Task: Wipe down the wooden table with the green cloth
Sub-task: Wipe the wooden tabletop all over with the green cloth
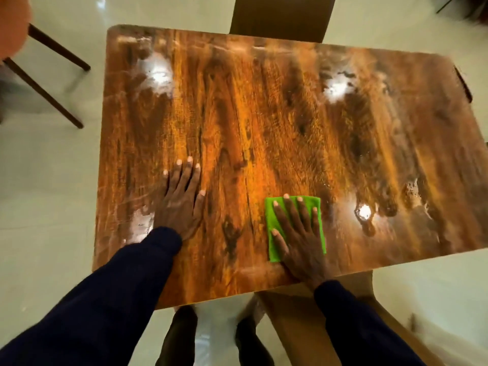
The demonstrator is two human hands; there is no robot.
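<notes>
The right hand (298,233) lies flat, fingers spread, pressing the cloth (272,247) near the front edge of the table (264,114). The left hand (182,202) rests flat and bare. Shiny streaks may be wet; most looks left to wipe.

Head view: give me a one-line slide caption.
Right hand presses a folded green cloth flat near the glossy wooden table's front edge while the left hand rests flat on the wood.
</notes>
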